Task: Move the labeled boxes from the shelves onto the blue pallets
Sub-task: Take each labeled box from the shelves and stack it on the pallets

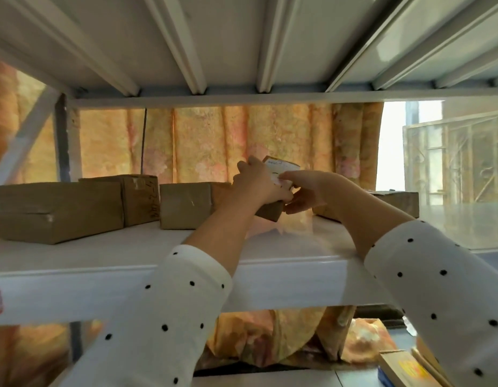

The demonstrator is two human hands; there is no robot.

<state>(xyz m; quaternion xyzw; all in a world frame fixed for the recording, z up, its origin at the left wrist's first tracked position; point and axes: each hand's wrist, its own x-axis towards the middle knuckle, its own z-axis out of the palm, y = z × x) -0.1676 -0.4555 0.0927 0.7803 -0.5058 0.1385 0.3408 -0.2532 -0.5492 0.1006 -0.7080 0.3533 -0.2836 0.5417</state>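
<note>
A small brown box with a white label [279, 166] is tilted up off the white shelf [270, 283], held between both hands. My left hand [256, 182] grips its left side, fingers curled over the top edge. My right hand [306, 188] holds its right side, thumb lying across the label. Most of the box is hidden behind my hands. Other brown taped boxes stand on the same shelf: a wide one [58, 212] at far left, a taller one [141, 196] behind it, a small one [186, 205] near my left wrist, and a flat one [395, 201] behind my right forearm.
The underside of the shelf above [242, 46] hangs low over the boxes. An orange patterned curtain [208, 141] backs the rack. A diagonal brace [27, 138] crosses the left end. Books or boxes [409, 370] lie below at bottom right. A window [451, 157] shows at right.
</note>
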